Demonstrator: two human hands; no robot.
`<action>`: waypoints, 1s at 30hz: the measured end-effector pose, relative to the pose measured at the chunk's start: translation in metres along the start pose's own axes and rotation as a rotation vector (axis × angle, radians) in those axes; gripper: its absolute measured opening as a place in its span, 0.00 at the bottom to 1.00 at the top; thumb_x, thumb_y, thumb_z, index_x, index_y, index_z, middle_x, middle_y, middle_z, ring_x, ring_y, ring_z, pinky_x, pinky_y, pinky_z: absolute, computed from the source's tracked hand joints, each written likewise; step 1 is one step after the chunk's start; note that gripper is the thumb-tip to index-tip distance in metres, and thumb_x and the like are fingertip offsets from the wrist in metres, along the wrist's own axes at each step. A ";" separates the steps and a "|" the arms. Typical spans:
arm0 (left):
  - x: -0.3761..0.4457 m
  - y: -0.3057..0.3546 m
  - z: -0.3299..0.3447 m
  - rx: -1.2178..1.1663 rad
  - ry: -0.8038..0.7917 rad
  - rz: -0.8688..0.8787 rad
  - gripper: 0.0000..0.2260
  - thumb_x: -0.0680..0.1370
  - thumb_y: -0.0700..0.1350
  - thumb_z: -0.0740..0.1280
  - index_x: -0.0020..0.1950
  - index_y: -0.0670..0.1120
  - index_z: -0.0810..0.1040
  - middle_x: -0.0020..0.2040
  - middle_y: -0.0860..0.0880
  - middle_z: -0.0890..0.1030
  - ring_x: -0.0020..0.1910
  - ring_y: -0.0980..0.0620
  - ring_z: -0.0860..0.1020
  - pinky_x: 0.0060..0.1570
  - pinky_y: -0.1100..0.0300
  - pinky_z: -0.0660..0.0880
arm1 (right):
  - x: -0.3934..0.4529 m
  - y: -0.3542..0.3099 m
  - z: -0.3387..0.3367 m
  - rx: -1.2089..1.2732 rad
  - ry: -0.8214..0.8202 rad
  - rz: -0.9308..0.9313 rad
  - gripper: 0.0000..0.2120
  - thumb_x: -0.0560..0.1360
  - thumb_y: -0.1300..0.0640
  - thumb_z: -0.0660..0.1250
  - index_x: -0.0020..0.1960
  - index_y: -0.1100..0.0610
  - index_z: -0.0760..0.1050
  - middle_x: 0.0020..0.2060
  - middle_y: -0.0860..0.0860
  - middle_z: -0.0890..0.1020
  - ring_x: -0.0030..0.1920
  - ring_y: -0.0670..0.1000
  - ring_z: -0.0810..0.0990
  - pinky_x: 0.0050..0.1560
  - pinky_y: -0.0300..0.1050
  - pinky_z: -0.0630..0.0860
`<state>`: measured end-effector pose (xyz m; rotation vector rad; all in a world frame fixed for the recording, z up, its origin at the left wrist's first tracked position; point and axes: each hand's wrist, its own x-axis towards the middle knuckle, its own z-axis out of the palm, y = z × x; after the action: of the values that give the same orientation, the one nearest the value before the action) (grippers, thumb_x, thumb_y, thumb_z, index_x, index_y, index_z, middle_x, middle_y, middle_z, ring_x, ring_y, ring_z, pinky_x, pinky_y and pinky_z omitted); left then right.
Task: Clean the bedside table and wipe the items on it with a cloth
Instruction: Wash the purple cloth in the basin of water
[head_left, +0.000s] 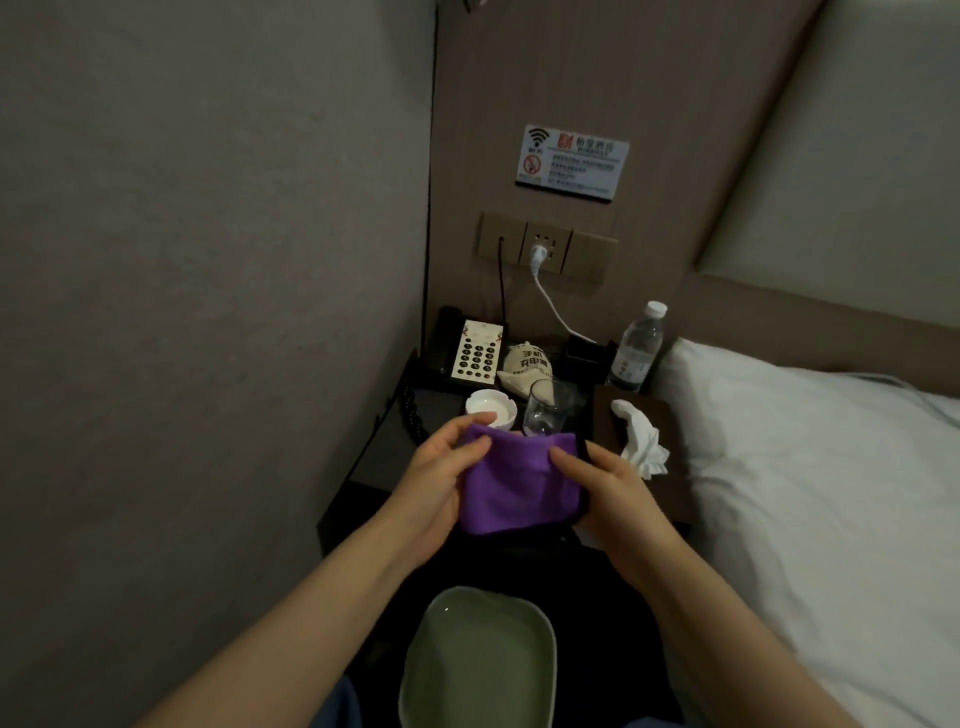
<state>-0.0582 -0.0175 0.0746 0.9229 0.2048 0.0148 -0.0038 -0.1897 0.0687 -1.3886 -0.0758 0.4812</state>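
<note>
Both the left hand and the right hand pinched the purple cloth, held just in front of the glass. A careless sweep across the bedside table could have toppled that glass or the bottle behind it.

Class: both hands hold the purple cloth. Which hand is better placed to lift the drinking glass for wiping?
Probably the right hand: the glass stands just beyond its fingers, while the left hand sits nearer the white ashtray.
</note>
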 end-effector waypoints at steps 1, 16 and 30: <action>-0.004 -0.003 0.001 0.047 0.035 -0.022 0.11 0.79 0.35 0.61 0.60 0.41 0.75 0.53 0.40 0.80 0.46 0.49 0.80 0.54 0.54 0.76 | -0.007 0.000 0.002 -0.005 0.005 -0.029 0.22 0.68 0.53 0.73 0.60 0.59 0.77 0.51 0.58 0.85 0.51 0.57 0.85 0.45 0.47 0.82; -0.024 -0.043 -0.016 0.418 0.385 -0.052 0.05 0.79 0.38 0.65 0.51 0.41 0.79 0.43 0.45 0.81 0.40 0.51 0.79 0.37 0.60 0.76 | -0.024 0.052 -0.005 0.109 0.149 0.198 0.03 0.75 0.65 0.67 0.47 0.59 0.77 0.40 0.56 0.84 0.41 0.55 0.83 0.40 0.47 0.80; 0.012 -0.176 -0.121 0.880 0.321 -0.543 0.12 0.74 0.31 0.65 0.36 0.46 0.73 0.38 0.45 0.76 0.38 0.50 0.75 0.36 0.62 0.71 | 0.001 0.205 -0.029 -0.158 0.238 0.683 0.09 0.77 0.68 0.58 0.44 0.57 0.73 0.39 0.56 0.75 0.38 0.52 0.74 0.35 0.41 0.71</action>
<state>-0.0815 -0.0272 -0.1372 1.7111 0.7962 -0.4643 -0.0511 -0.1953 -0.1330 -1.6055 0.5818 0.8805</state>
